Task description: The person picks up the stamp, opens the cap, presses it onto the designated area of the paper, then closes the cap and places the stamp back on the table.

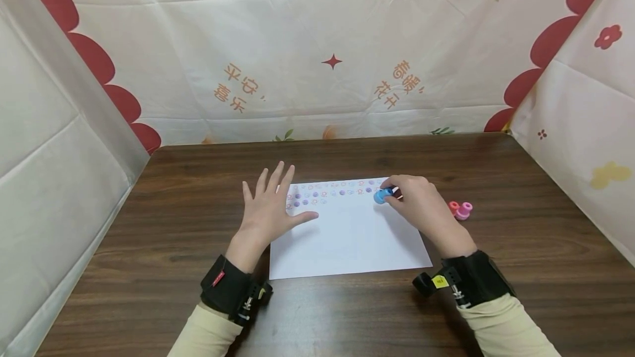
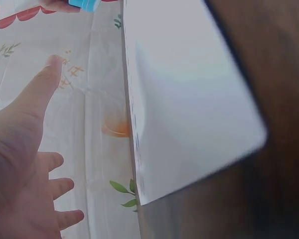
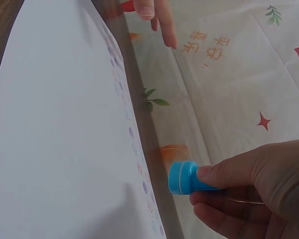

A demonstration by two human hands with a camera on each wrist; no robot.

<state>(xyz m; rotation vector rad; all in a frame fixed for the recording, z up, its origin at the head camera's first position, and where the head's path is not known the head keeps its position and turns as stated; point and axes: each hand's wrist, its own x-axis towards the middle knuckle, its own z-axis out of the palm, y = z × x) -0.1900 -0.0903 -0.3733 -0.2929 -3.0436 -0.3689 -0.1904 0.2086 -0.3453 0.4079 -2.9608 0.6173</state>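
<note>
1. Head view: two cream sleeves (image 1: 501, 326) with black wrist straps lie nearest, reaching over a dark wooden table (image 1: 521, 258).
2. Beyond the straps, a white sheet of paper (image 1: 347, 236) lies between the hands, with rows of small stamped marks (image 1: 322, 191) along its far edge.
3. Resting flat, the left hand (image 1: 270, 211) has its fingers spread and straight; its thumb lies on the paper's left edge and it holds nothing.
4. Over the paper's far right corner, the right hand (image 1: 421, 203) pinches a blue stamp (image 1: 381, 196), its wide end pointing toward the left hand.
5. Just right of the right hand, a pink stamp (image 1: 464, 211) stands beside a red one (image 1: 453, 206).
6. Left wrist view: the left hand (image 2: 20, 164) shows straight fingers beside the paper (image 2: 189, 99); the blue stamp (image 2: 87, 5) peeks in at the top.
7. Right wrist view: the thumb and curled fingers (image 3: 229, 174) grip the blue stamp (image 3: 184, 178) just off the stamped edge of the paper (image 3: 60, 149); whether it touches the sheet cannot be told.
</note>
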